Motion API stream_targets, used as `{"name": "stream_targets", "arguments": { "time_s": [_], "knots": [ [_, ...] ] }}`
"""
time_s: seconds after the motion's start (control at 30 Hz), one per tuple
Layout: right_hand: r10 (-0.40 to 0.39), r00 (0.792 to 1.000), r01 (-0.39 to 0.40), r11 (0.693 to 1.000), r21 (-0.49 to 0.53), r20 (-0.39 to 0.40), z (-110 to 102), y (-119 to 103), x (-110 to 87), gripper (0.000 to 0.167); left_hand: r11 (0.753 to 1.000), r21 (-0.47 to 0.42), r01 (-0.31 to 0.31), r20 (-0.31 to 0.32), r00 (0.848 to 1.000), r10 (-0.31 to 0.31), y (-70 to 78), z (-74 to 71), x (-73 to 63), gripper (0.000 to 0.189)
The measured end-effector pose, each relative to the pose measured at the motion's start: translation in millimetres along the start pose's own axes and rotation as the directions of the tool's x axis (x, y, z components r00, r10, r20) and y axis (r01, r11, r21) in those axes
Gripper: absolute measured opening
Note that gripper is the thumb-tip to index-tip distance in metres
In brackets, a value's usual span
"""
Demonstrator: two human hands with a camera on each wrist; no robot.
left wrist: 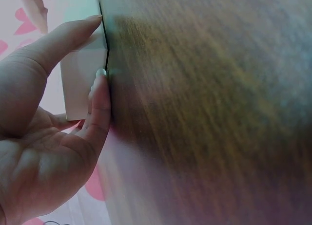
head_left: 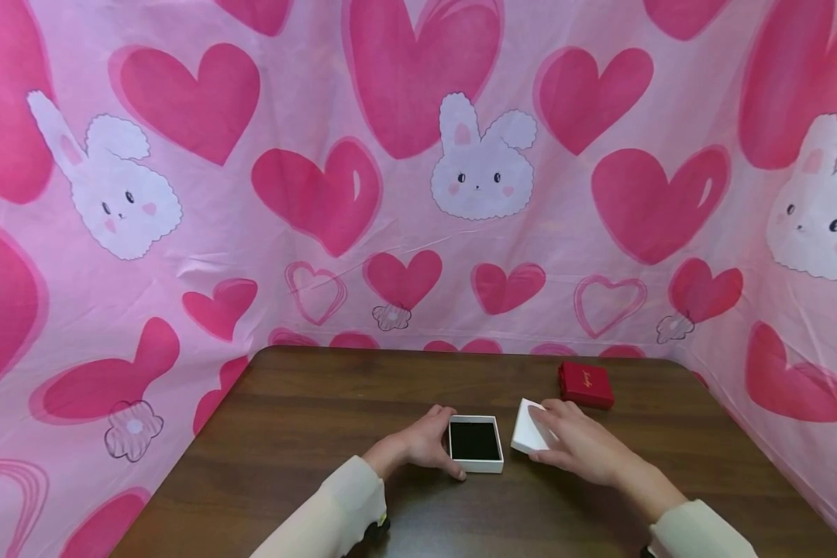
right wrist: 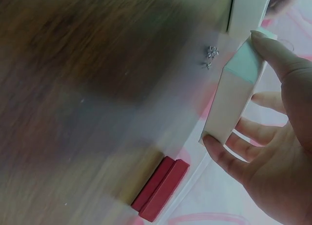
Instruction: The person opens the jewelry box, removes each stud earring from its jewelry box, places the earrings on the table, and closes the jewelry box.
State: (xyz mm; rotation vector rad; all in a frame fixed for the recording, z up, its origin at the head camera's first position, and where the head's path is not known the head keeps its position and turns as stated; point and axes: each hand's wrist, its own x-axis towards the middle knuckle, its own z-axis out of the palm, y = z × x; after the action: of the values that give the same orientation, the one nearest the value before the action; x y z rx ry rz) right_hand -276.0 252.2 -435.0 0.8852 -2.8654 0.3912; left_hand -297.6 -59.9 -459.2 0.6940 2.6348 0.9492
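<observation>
A small white square box [head_left: 480, 466] with a black lining [head_left: 474, 442] stands uncovered on the table. My left hand [head_left: 425, 442] grips its left side, thumb at the near corner and fingers round the far side. Just right of the box, my right hand [head_left: 577, 443] holds a white lid [head_left: 528, 430] tilted, with the thumb on one edge and fingers on the opposite one. In the right wrist view, the lid [right wrist: 229, 103] is apart from the box [right wrist: 246, 13]. Small silver flower-shaped pieces [right wrist: 212, 52] show near the lid there; I cannot tell what they rest on.
A red box [head_left: 586, 385] with gold lettering lies beyond my right hand, near the table's back right. The brown wooden table [head_left: 321, 403] is bordered at the back and sides by a pink cloth [head_left: 404, 225] with hearts and rabbits.
</observation>
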Motion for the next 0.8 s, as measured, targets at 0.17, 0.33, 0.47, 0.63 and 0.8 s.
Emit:
{"name": "stream_targets", "arguments": {
  "time_s": [0.17,0.33,0.47,0.63,0.8],
  "knots": [
    [-0.013,1.000,0.013,1.000,-0.004,-0.008,2.4,-4.9,3.1,0.079,1.000,-0.004,0.002,-0.002,1.000,-0.002,0.9,0.7,-1.2,0.087],
    [-0.024,1.000,0.024,0.999,0.024,-0.005,4.0,-9.5,5.6,0.078,1.000,-0.003,0.000,-0.007,1.000,0.000,2.0,0.5,-1.8,0.086],
    [-0.034,0.999,0.033,0.999,0.042,0.011,6.7,-12.5,7.4,0.079,1.000,0.003,0.002,-0.008,1.000,-0.002,2.0,0.9,-1.9,0.086],
    [-0.021,0.999,0.018,0.998,0.065,0.039,9.0,-18.3,9.8,0.080,1.000,0.008,0.006,-0.011,1.000,-0.006,2.8,1.2,-2.1,0.086],
    [-0.023,0.999,0.021,0.998,0.052,0.040,9.9,-24.2,14.6,0.080,1.000,0.012,0.011,-0.008,1.000,-0.011,2.0,0.8,-1.7,0.086]
  ]
}}
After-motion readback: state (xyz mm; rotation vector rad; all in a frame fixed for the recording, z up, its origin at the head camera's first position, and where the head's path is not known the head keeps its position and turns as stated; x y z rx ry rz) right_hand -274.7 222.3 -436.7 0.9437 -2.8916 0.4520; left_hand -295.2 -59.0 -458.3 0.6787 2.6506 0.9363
